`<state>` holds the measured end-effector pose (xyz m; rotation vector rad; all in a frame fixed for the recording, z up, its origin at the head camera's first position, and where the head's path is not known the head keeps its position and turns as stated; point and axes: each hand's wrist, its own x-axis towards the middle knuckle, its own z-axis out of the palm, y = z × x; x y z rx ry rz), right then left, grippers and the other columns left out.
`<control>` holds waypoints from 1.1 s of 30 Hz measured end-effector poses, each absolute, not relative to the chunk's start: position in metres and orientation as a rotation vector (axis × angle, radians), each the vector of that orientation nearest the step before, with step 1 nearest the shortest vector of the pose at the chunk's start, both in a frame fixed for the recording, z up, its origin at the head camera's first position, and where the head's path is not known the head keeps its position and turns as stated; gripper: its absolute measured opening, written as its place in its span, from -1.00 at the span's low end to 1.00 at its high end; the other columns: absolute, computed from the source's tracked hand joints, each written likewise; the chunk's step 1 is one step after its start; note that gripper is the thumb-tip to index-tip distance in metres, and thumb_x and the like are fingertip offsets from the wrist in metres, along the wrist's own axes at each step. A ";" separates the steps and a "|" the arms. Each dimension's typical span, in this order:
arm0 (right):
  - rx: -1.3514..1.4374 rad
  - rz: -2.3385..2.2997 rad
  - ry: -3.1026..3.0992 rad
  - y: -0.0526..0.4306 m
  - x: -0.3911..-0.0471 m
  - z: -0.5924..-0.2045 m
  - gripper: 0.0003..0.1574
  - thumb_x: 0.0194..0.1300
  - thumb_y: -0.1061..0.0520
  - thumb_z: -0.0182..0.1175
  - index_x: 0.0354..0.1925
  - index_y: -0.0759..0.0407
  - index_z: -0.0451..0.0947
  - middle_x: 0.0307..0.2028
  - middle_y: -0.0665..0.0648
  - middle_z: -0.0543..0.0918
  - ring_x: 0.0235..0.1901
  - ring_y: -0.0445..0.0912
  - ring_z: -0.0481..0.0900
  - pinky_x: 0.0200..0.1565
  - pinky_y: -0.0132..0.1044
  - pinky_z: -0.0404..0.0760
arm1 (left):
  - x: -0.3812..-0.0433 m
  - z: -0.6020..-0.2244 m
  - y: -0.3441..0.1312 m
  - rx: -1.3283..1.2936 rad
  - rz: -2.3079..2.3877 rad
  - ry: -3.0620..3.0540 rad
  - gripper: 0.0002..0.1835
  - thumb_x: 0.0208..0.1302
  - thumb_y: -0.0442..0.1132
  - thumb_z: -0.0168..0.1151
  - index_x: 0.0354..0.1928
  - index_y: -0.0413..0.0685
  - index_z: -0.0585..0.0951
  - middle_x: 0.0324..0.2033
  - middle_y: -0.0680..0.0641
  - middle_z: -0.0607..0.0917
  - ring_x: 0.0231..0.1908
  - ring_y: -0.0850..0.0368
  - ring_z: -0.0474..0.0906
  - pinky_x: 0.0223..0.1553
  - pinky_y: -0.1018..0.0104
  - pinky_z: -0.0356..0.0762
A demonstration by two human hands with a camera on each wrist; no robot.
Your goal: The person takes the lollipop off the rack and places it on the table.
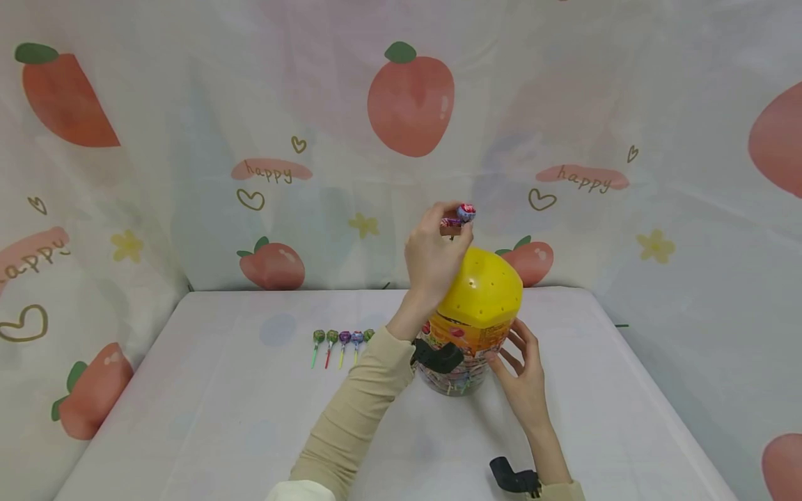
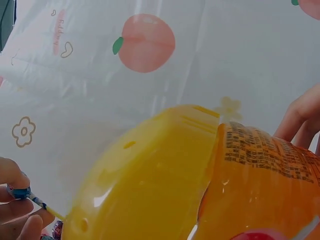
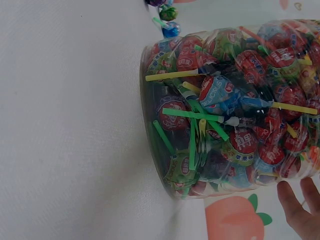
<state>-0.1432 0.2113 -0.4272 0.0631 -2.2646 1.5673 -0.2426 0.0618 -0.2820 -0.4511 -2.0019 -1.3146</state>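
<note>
Above the jar's top, my left hand [image 1: 438,250] pinches a lollipop [image 1: 466,212] in a blue and red wrapper. A second purple-red wrapper shows between its fingers, partly hidden. In the left wrist view the held lollipop [image 2: 19,192] has a blue wrapper and a yellow stick pointing toward the lid. The clear jar [image 3: 225,115] is full of wrapped lollipops and stands on the table, with a yellow dimpled lid [image 1: 482,289] and an orange label [image 2: 265,185]. My right hand [image 1: 525,379] rests its fairly straight fingers against the jar's right side.
A row of several lollipops [image 1: 344,337] lies on the white-covered table [image 1: 219,396] left of the jar, partly hidden by the left forearm. Behind the table hangs a fruit-printed cloth [image 1: 351,139]. Black wrist cameras sit on both wrists.
</note>
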 end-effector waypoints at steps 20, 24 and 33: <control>0.090 1.582 -2.240 0.219 -0.153 -0.445 -0.07 0.14 0.27 0.20 0.36 -0.08 -0.01 0.29 0.01 0.20 0.22 -0.27 0.22 0.13 -0.47 0.41 | -0.205 -0.302 0.022 -0.445 -1.751 -2.013 -0.68 0.11 -0.11 0.27 -0.06 0.06 0.59 -0.22 -0.02 0.67 -0.38 0.14 0.60 -0.32 0.42 0.57; 0.074 1.584 -2.250 0.212 -0.146 -0.431 -0.10 0.15 0.28 0.18 0.36 0.04 -0.01 0.29 0.07 0.21 0.21 -0.28 0.22 0.12 -0.49 0.40 | -0.198 -0.313 0.015 -0.412 -1.759 -2.030 -0.69 0.11 -0.11 0.27 -0.08 0.05 0.60 -0.24 -0.02 0.68 -0.40 0.15 0.60 -0.33 0.40 0.58; 0.082 1.572 -2.247 0.211 -0.145 -0.429 -0.10 0.15 0.29 0.18 0.36 0.05 0.00 0.28 0.06 0.21 0.19 -0.33 0.22 0.13 -0.46 0.41 | -0.174 -0.326 0.001 -0.311 -1.766 -2.095 -0.69 0.09 -0.24 0.29 -0.09 -0.13 0.61 -0.24 -0.16 0.69 -0.37 -0.02 0.62 -0.33 0.37 0.55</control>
